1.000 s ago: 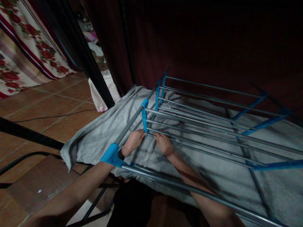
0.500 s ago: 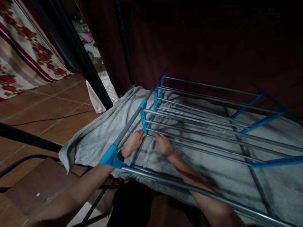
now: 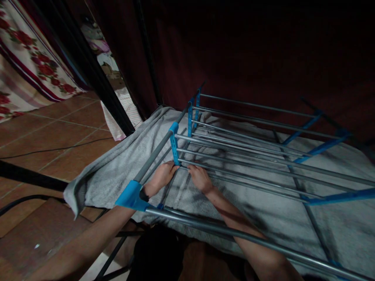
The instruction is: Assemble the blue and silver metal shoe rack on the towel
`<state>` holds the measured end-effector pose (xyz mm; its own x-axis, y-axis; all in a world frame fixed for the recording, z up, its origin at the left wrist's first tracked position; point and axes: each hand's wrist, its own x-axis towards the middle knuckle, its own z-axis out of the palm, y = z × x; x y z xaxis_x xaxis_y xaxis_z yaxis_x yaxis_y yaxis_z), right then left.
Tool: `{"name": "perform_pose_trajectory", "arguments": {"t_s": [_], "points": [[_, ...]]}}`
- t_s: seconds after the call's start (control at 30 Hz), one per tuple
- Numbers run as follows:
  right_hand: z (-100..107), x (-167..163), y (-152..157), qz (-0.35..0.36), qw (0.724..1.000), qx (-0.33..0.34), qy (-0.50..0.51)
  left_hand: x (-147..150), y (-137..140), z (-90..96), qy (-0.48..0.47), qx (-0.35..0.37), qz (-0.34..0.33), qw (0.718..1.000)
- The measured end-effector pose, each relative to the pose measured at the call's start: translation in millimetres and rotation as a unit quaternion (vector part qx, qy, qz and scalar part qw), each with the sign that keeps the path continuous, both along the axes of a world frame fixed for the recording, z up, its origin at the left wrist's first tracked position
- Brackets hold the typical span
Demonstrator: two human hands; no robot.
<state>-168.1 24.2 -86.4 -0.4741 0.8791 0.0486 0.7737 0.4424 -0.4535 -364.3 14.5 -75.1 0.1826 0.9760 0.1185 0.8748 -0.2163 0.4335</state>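
Note:
A rack of grey metal tubes with blue plastic joints (image 3: 131,195) lies over a grey blanket (image 3: 111,175). My left hand (image 3: 161,176) is closed at the lower end of a slotted blue bracket (image 3: 174,148), its fingertips by the end of the lowest metal rod (image 3: 240,182). Just to the right, my right hand (image 3: 200,178) has its fingers curled round that same rod near the bracket. Both forearms reach in past the thick front tube (image 3: 211,226). Part of the fingers on each hand is hidden.
Black metal posts (image 3: 108,86) stand at the left, with a dark red curtain (image 3: 249,58) behind the rack. Floral cloth (image 3: 43,66) hangs at far left above the tiled floor (image 3: 73,128). A brown chair seat (image 3: 38,230) is at lower left.
The whole view has shifted a little, so the rack and blanket sit slightly further left. Both hands stay at the same spot by the bracket, with hardly any movement.

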Motion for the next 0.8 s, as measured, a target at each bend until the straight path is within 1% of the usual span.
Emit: {"name": "perform_pose_trajectory", "arguments": {"t_s": [0.2,0.3,0.43,0.6,0.7,0.8], "points": [[9,2,2,-0.002,1.0,0.016,0.016,6,2,11.9,-0.054,0.028,0.029,0.998],[12,5,-1,-0.003,1.0,0.016,0.02,13,-2,15.5,-0.069,0.026,0.047,0.996],[8,10,-5,-0.002,1.0,0.017,0.013,23,-8,10.5,-0.08,0.015,0.055,0.995],[3,13,-6,-0.002,1.0,-0.005,0.005,29,-11,2.1,-0.089,0.002,0.063,0.994],[4,14,-5,0.0,1.0,-0.02,-0.004,27,-12,4.6,-0.081,-0.019,0.061,0.995],[5,15,-5,0.0,0.999,-0.029,-0.014,23,-12,10.5,-0.075,-0.043,0.043,0.995]]}}
